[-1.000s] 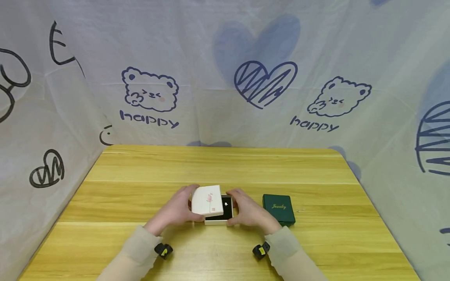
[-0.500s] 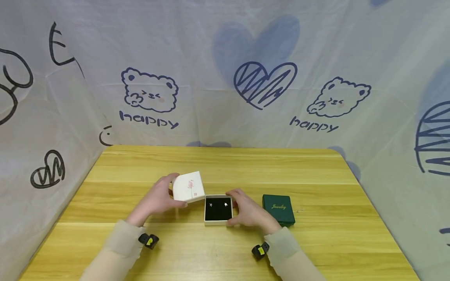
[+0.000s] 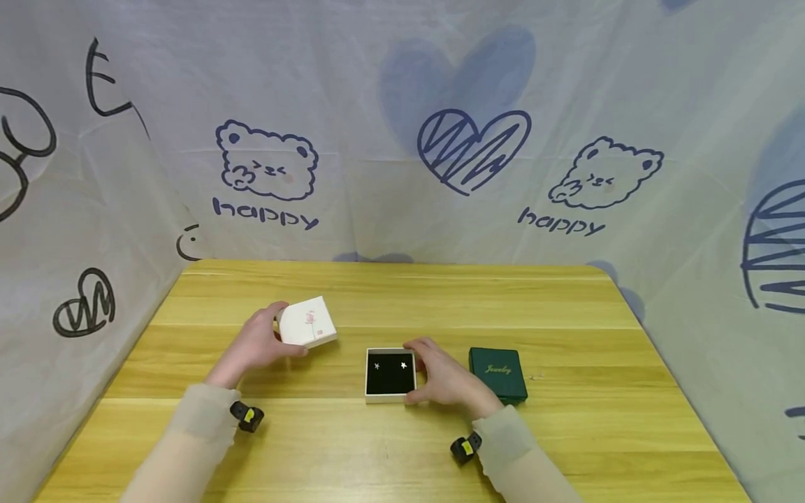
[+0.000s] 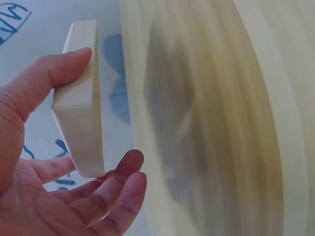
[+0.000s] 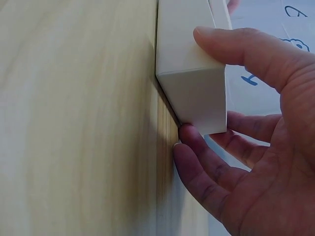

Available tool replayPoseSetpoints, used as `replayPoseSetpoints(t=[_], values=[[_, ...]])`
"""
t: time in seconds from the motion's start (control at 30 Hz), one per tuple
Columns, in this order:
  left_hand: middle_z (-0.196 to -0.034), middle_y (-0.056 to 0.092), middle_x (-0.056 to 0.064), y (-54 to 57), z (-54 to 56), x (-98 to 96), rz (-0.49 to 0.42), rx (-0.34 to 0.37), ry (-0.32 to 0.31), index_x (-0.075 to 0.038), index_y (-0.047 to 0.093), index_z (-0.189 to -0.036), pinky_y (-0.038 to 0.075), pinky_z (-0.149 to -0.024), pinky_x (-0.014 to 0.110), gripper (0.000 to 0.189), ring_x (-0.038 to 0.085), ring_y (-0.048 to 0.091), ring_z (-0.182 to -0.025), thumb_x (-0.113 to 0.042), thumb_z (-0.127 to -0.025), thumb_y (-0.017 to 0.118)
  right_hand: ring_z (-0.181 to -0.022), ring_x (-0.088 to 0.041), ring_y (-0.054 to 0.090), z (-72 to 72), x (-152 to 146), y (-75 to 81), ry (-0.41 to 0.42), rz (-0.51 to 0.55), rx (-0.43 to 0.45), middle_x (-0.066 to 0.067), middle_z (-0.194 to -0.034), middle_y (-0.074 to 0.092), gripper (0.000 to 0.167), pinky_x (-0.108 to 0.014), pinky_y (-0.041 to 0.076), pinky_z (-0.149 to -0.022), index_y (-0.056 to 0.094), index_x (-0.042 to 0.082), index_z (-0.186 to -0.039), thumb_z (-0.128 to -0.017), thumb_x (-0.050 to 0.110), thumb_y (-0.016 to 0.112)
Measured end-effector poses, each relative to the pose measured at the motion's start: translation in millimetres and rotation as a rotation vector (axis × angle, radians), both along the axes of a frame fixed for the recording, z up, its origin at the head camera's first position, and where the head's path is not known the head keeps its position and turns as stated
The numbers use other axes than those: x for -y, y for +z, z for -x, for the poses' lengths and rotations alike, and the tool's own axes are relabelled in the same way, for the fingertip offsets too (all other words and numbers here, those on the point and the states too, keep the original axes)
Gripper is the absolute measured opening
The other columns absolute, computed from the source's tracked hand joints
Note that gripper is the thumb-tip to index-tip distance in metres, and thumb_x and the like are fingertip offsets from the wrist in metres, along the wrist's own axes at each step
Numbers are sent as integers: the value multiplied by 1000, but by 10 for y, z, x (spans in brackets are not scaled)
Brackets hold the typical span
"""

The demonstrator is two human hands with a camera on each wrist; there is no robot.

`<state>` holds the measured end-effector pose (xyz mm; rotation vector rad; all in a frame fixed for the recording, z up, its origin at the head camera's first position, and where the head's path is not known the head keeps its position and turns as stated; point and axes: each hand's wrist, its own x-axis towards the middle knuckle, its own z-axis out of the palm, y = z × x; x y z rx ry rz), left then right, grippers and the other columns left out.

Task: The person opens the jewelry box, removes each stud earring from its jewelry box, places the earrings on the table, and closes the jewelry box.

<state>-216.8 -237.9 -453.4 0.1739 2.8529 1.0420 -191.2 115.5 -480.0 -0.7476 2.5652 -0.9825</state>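
Observation:
My left hand (image 3: 260, 340) holds a white box lid (image 3: 308, 323) with a pink flower print, thumb on its near side and fingers at the far side. In the left wrist view the lid (image 4: 81, 98) is clear of the table, with its shadow on the wood. My right hand (image 3: 443, 374) grips the right side of the white jewelry box base (image 3: 386, 399), which rests on the table. Its black lining holds two small star-shaped earrings (image 3: 404, 365). The right wrist view shows the thumb and fingers on opposite sides of the base (image 5: 192, 93).
A green box (image 3: 498, 374) with gold "Jewelry" lettering lies just right of my right hand. Small shiny pieces (image 3: 536, 377) lie beside it on the wooden table (image 3: 402, 300). A printed white cloth (image 3: 377, 126) hangs behind the table and at its sides.
The left hand has carried the lid off the base, leftward and away from me, uncovering the lining and both earrings. The right hand and the base have stayed in place.

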Motion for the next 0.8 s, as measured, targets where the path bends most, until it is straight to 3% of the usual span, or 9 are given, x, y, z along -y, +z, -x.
replayPoseSetpoints(t=[0.23, 0.47, 0.8], values=[[-135, 43, 36, -62, 111, 141, 37, 34, 31, 13, 29, -145, 36, -100, 60, 103, 45, 46, -115, -26, -70, 88, -94, -18, 49, 10, 1, -18, 3, -2, -12, -6, -126, 47, 85, -37, 45, -81, 42, 3, -144, -74, 21, 87], [-132, 44, 38, -103, 220, 225, 50, 80, 51, 17, 27, -144, 38, -98, 57, 103, 42, 49, -107, -25, -71, 87, -94, -19, 50, 9, 1, -12, 1, -1, -15, -6, -126, 47, 85, -37, 45, -81, 42, 2, -144, -74, 21, 87], [-131, 39, 41, -196, 308, 282, 108, 134, 112, 20, 23, -143, 37, -99, 58, 103, 44, 46, -107, -27, -75, 84, -95, -20, 50, 14, 2, -34, -4, 4, -13, -6, -125, 47, 86, -37, 46, -81, 42, 1, -144, -74, 21, 87]])
